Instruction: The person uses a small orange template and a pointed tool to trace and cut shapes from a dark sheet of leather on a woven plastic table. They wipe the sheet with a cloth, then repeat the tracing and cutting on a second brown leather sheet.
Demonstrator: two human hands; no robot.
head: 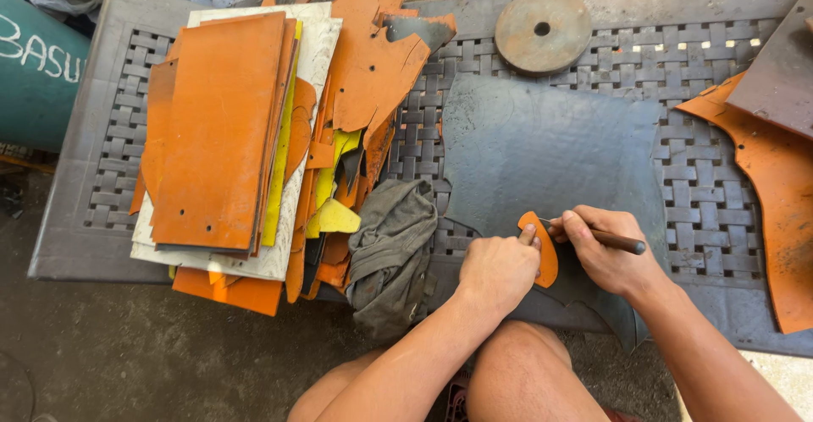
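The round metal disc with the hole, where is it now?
In the head view, the round metal disc lies at the table's far edge, right of the orange sheet pile, beyond the dark sheet.

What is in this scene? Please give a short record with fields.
Left hand: presses a small orange piece onto a dark grey sheet
Right hand: holds a brown-handled tool, tip at the piece's edge
Surface: grey woven-pattern table
Left of hands: crumpled grey cloth, stack of orange sheets
Far side: round metal disc with hole
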